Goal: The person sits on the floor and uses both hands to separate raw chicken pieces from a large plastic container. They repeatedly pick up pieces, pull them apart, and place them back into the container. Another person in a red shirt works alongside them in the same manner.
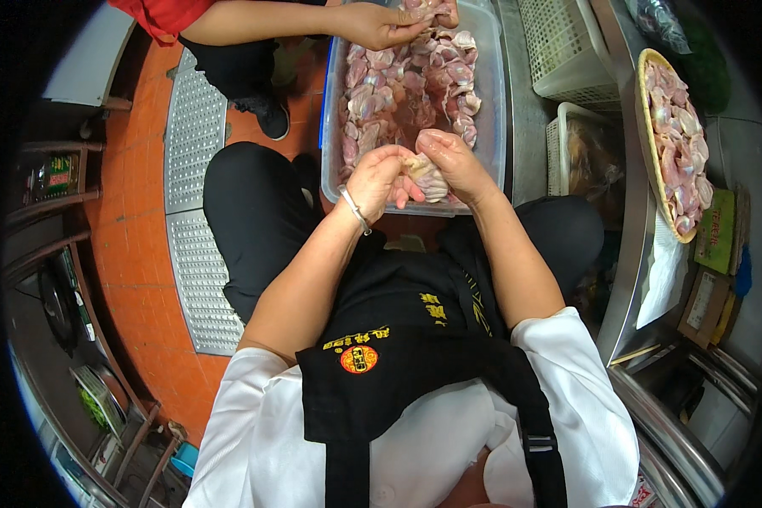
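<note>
My left hand [379, 173] and my right hand [453, 159] meet over the near edge of a clear plastic tub [493, 102] and together grip one pale piece of raw meat [427, 175]. The tub holds many pink raw meat pieces [406, 89]. A silver bracelet sits on my left wrist. At the far end of the tub another person's hands [394, 24] work on a meat piece as well. I sit with the tub just beyond my knees, wearing a black apron over a white shirt.
A round woven tray [645, 127] of meat pieces rests on a steel counter at right. White plastic baskets [567, 51] stand beside the tub. Orange tile floor with a metal drain grate [193, 152] lies at left, next to wooden stools.
</note>
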A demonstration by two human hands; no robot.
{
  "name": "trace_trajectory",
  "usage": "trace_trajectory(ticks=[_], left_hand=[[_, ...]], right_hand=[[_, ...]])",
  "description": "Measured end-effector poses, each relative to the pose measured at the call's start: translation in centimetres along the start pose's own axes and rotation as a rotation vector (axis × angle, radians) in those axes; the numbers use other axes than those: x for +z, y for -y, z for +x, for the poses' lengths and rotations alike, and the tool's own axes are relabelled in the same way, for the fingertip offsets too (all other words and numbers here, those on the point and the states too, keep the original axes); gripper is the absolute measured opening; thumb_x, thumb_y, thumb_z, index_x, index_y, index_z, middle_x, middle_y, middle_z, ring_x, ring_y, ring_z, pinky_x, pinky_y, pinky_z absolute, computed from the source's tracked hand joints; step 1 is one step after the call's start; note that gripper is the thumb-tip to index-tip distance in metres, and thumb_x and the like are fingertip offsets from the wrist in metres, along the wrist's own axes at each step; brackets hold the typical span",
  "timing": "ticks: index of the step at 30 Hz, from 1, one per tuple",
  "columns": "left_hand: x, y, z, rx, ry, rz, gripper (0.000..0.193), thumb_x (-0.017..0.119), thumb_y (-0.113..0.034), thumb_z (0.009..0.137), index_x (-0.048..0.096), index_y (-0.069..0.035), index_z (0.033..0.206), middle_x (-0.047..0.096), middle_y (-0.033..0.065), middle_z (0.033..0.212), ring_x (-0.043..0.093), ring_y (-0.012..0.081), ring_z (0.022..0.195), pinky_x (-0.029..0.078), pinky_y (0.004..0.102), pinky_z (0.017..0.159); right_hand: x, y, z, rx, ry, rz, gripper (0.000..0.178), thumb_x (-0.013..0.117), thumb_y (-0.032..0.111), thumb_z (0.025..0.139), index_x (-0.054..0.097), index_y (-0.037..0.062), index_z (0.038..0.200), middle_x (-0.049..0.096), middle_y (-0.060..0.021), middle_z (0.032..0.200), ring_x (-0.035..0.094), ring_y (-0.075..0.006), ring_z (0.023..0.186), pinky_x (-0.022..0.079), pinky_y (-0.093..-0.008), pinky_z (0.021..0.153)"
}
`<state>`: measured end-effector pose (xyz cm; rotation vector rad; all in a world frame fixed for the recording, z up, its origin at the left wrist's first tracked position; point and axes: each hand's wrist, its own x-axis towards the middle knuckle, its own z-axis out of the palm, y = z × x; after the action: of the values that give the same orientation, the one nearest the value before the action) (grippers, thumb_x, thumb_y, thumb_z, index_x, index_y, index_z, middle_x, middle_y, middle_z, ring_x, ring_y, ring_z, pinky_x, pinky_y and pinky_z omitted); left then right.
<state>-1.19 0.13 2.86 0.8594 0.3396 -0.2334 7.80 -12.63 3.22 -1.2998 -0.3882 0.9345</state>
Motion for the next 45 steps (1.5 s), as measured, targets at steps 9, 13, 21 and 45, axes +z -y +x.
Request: trace_trajectory(ticks=[9, 13, 21, 45], left_hand=[[-0.2, 0.3, 0.2, 0.072, -0.013, 0.354, 0.016, 0.041, -0.012, 0.082, 0.052, -0.001, 0.086, 0.054, 0.006, 0.068, 0.055, 0.0114, 0.052, 0.037, 0.0182, 0.039], [0.1, 0.1, 0.1, 0.026, -0.01, 0.146, 0.018, 0.041, -0.004, 0.078, 0.051, 0.002, 0.091, 0.055, 0.008, 0.072, 0.053, 0.0109, 0.049, 0.036, 0.0174, 0.039], [0.3, 0.1, 0.1, -0.003, -0.062, 0.131, 0.016, 0.046, -0.013, 0.083, 0.051, 0.001, 0.089, 0.053, 0.0066, 0.065, 0.051, 0.0107, 0.046, 0.034, 0.0182, 0.037], [0.4, 0.4, 0.1, 0.012, -0.042, 0.095, 0.01, 0.049, -0.005, 0.076, 0.054, -0.003, 0.084, 0.053, 0.0015, 0.067, 0.048, 0.0069, 0.047, 0.034, 0.0175, 0.04]], right_hand=[[0.2, -0.6, 0.2, -0.029, -0.176, -0.477, 0.03, 0.051, 0.026, 0.083, 0.056, -0.0021, 0.075, 0.057, -0.0066, 0.063, 0.049, -0.0123, 0.058, 0.041, -0.0286, 0.056], [0.3, -0.7, 0.2, 0.137, -0.132, -0.04, 0.03, 0.049, 0.026, 0.085, 0.057, -0.0016, 0.076, 0.058, -0.0051, 0.066, 0.05, -0.0114, 0.058, 0.042, -0.0268, 0.055], [0.0, -0.5, 0.2, 0.126, -0.168, -0.251, 0.029, 0.047, 0.025, 0.086, 0.058, -0.0013, 0.078, 0.057, -0.0035, 0.068, 0.05, -0.0101, 0.06, 0.042, -0.0246, 0.057], [0.4, -0.5, 0.1, 0.148, -0.243, -0.055, 0.03, 0.049, 0.025, 0.085, 0.057, -0.0015, 0.073, 0.056, -0.0016, 0.068, 0.047, -0.008, 0.06, 0.039, -0.024, 0.055]])
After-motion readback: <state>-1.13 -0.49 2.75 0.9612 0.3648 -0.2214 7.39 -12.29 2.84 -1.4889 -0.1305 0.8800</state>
